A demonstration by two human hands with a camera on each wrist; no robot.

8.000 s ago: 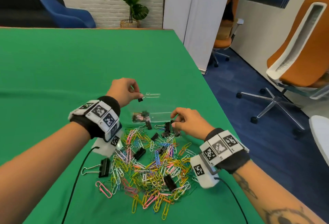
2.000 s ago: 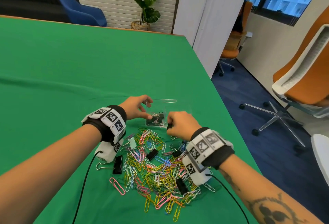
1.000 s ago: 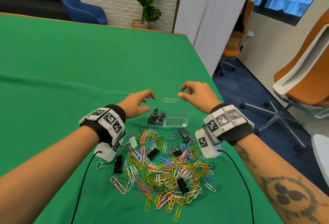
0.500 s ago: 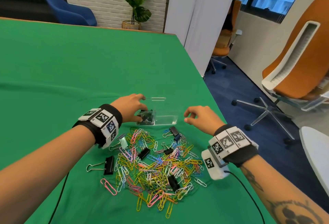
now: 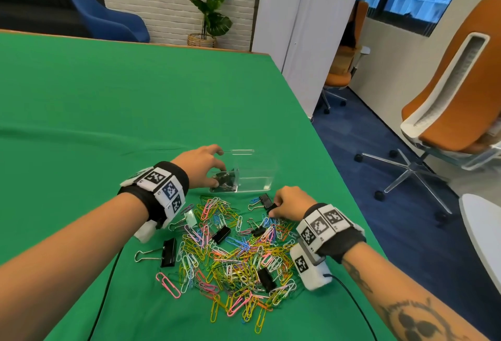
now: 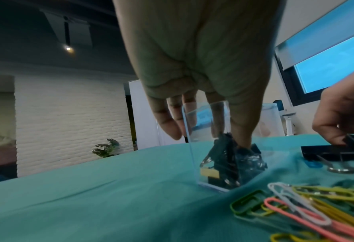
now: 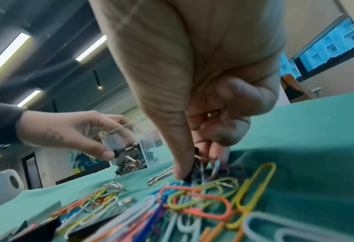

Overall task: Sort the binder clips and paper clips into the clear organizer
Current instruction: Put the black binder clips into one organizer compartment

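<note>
The clear organizer (image 5: 254,178) stands on the green table beyond the pile, with several black binder clips (image 5: 225,180) in its left compartment. My left hand (image 5: 214,171) grips the organizer's left end (image 6: 203,147), thumb on the near wall and fingers over the rim. At the pile's far right edge, my right hand (image 5: 273,209) pinches a small black binder clip (image 7: 192,170) between thumb and fingers. Coloured paper clips (image 5: 233,254) lie heaped in front of me, with more black binder clips (image 5: 168,252) among them. The organizer's right compartment looks empty.
The green cloth (image 5: 135,110) covers the table, whose right edge (image 5: 320,151) runs close to the organizer. An orange office chair (image 5: 455,102) stands on the blue floor beyond that edge. A wrist cable (image 5: 355,302) trails over the cloth at the right.
My right hand came down from above the organizer to the pile's far edge and closed on a small black binder clip. The left hand stayed on the organizer's left end.
</note>
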